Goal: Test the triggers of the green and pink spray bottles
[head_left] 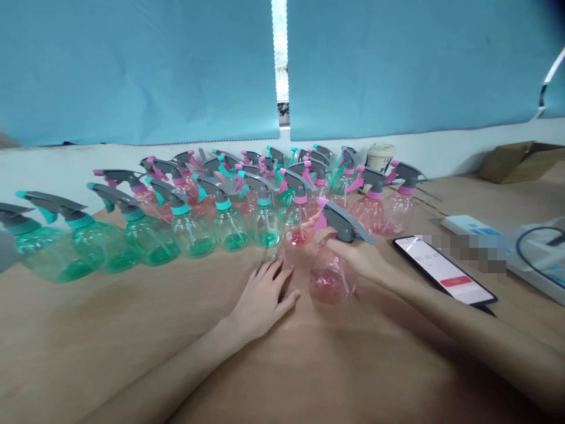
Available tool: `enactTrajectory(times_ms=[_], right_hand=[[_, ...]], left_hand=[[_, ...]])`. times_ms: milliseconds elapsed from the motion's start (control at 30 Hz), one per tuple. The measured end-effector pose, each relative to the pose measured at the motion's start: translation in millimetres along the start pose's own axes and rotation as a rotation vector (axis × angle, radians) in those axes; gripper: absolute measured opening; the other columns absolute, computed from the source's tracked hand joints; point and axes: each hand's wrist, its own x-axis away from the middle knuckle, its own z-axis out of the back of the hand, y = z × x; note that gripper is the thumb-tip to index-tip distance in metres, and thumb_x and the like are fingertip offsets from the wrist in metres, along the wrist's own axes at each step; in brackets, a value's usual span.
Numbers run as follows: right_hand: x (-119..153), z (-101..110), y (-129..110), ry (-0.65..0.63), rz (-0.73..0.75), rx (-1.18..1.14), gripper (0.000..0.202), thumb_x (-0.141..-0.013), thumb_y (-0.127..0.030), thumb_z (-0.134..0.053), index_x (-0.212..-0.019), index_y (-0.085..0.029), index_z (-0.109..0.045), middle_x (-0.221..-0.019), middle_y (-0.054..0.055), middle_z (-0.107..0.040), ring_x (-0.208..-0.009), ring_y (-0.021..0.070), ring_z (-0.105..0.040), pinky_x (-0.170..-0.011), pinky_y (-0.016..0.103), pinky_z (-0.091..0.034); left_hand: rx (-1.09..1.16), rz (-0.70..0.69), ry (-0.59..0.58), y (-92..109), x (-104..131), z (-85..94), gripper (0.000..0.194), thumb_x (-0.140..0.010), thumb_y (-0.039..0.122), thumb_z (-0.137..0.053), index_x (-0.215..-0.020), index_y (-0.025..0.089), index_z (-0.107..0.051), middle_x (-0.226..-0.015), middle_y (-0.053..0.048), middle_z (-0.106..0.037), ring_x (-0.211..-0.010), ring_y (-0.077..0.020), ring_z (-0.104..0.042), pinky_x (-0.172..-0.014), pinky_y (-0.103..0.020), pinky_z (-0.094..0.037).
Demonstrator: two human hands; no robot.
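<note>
My right hand [342, 246] is wrapped round the neck of a pink spray bottle [331, 281], just under its grey and pink trigger head. The bottle leans a little and blurs slightly; whether its base touches the table I cannot tell. Flat on the wood lies my left hand [263, 300], fingers spread, with nothing in it. Beyond both hands stands a front row of spray bottles: several green ones, such as the green spray bottle [230, 227], and a pink spray bottle [296, 227] close to my right fingertips.
More pink and green bottles crowd behind the front row. To the right lie a phone [445, 270] showing a timer and a white and blue package [477, 232]. A paper cup [380, 158] and a cardboard box [523, 162] stand farther back, before a blue curtain [176, 70].
</note>
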Motion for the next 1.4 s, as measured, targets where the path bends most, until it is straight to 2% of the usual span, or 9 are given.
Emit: enactTrajectory(times_ms=[200,300,567,700,867,967,1067,1300,1400], right_hand=[[-1.9,-4.4,1.5,-0.087,0.136,-0.083,0.004,-0.065,-0.023,-0.048,-0.069,-0.024,-0.047,-0.063,-0.005,-0.049,-0.059,0.0132,-0.044,-0.058,0.026,-0.038],[-0.1,-4.1,0.4,-0.073,0.120,-0.077,0.008,-0.066,-0.024,-0.049,-0.073,-0.025,-0.050,-0.063,-0.005,-0.049,-0.057,0.0126,-0.042,-0.056,0.025,-0.037],[0.6,-5.8,11.9,-0.051,0.006,-0.010,0.015,-0.068,-0.036,-0.054,-0.075,-0.024,-0.059,-0.067,0.000,-0.058,-0.065,0.0176,-0.052,-0.060,0.029,-0.043],[-0.6,-6.4,12.6,-0.036,0.005,0.011,0.020,-0.069,-0.041,-0.055,-0.079,-0.024,-0.061,-0.079,0.002,-0.064,-0.075,0.0203,-0.057,-0.068,0.033,-0.046],[-3.0,-7.0,13.4,-0.068,0.028,-0.009,0.016,-0.070,-0.032,-0.056,-0.083,-0.025,-0.061,-0.089,0.002,-0.065,-0.082,0.0214,-0.060,-0.075,0.039,-0.048],[-3.6,-8.2,13.6,-0.115,0.103,-0.099,0.017,-0.072,-0.035,-0.058,-0.086,-0.026,-0.061,-0.090,0.001,-0.065,-0.085,0.0205,-0.061,-0.080,0.040,-0.047],[-2.4,-9.4,11.7,-0.123,0.218,-0.171,0.026,-0.071,-0.040,-0.060,-0.095,-0.029,-0.058,-0.091,0.000,-0.063,-0.088,0.0193,-0.060,-0.083,0.039,-0.046],[4.0,-10.9,9.5,0.073,0.275,-0.158,0.066,-0.064,-0.039,-0.069,-0.121,-0.030,-0.037,-0.111,0.001,-0.054,-0.093,0.0170,-0.056,-0.080,0.035,-0.047],[8.1,-8.4,12.8,0.046,0.296,-0.084,0.064,-0.064,-0.041,-0.068,-0.120,-0.029,-0.039,-0.116,0.003,-0.052,-0.097,0.0196,-0.055,-0.082,0.038,-0.046]], left_hand=[[-0.007,-0.007,0.009,-1.2,0.2,-1.6,0.044,-0.088,0.044,-0.041,-0.124,0.018,-0.045,-0.134,-0.011,-0.040,-0.122,-0.0259,-0.035,-0.099,-0.043,-0.028],[-0.012,-0.002,0.005,-0.9,0.1,-1.2,0.045,-0.088,0.044,-0.041,-0.124,0.018,-0.045,-0.134,-0.011,-0.040,-0.122,-0.0261,-0.035,-0.099,-0.043,-0.028],[-0.016,-0.003,-0.007,0.1,-0.2,-1.1,0.045,-0.088,0.044,-0.041,-0.124,0.018,-0.045,-0.134,-0.011,-0.040,-0.123,-0.0264,-0.034,-0.100,-0.043,-0.027],[-0.019,-0.006,0.003,-0.2,0.2,-2.4,0.045,-0.088,0.043,-0.041,-0.125,0.017,-0.045,-0.134,-0.011,-0.039,-0.122,-0.0258,-0.034,-0.100,-0.042,-0.027],[-0.020,-0.009,0.009,0.4,0.1,-1.6,0.045,-0.088,0.043,-0.042,-0.124,0.016,-0.045,-0.134,-0.012,-0.040,-0.123,-0.0262,-0.034,-0.100,-0.043,-0.026],[-0.019,-0.009,0.009,0.4,0.1,-1.4,0.045,-0.088,0.043,-0.042,-0.124,0.017,-0.046,-0.133,-0.012,-0.041,-0.122,-0.0266,-0.035,-0.099,-0.043,-0.027],[-0.020,-0.009,0.016,-0.4,0.4,-2.7,0.044,-0.088,0.043,-0.042,-0.124,0.018,-0.046,-0.133,-0.011,-0.041,-0.122,-0.0270,-0.035,-0.099,-0.043,-0.027],[-0.035,-0.028,0.042,-3.7,0.9,-5.1,0.044,-0.088,0.045,-0.041,-0.124,0.019,-0.045,-0.132,-0.011,-0.042,-0.120,-0.0264,-0.036,-0.097,-0.043,-0.029],[-0.040,-0.033,0.037,-4.5,0.2,-4.5,0.045,-0.089,0.046,-0.040,-0.123,0.017,-0.046,-0.132,-0.012,-0.042,-0.121,-0.0267,-0.036,-0.097,-0.043,-0.029]])
